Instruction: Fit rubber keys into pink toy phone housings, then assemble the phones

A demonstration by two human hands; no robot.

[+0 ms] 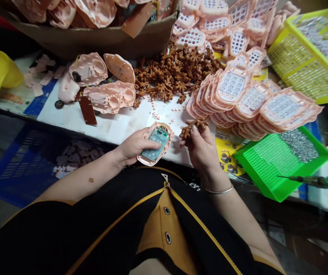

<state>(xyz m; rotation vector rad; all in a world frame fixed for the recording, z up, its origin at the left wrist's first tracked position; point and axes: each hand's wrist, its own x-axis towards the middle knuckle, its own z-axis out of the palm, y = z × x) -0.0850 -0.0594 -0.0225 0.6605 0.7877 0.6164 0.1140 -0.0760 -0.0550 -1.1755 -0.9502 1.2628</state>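
Note:
My left hand [136, 147] grips a pink plastic housing [168, 147] with a green circuit board [154, 145] set inside it, the thumb lying over the board. Beside it, my right hand [199, 143] is closed on a small brown figure-shaped plastic piece [186, 131], held between thumb and fingers a little apart from the housing. Beyond the hands lies a heap of similar brown pieces [169, 74]. Tiny pink bits [155, 114] are scattered on the white tabletop [118, 126] between the heap and the housing.
Stacked pink shells with keypads [232, 86] stand at the right. A green basket [255, 164] holds screws, with a screwdriver [318, 180] above it. Opened pink housings [109, 97] with wires lie left. A cardboard box [95, 42] and a yellow basket [304, 57] stand behind.

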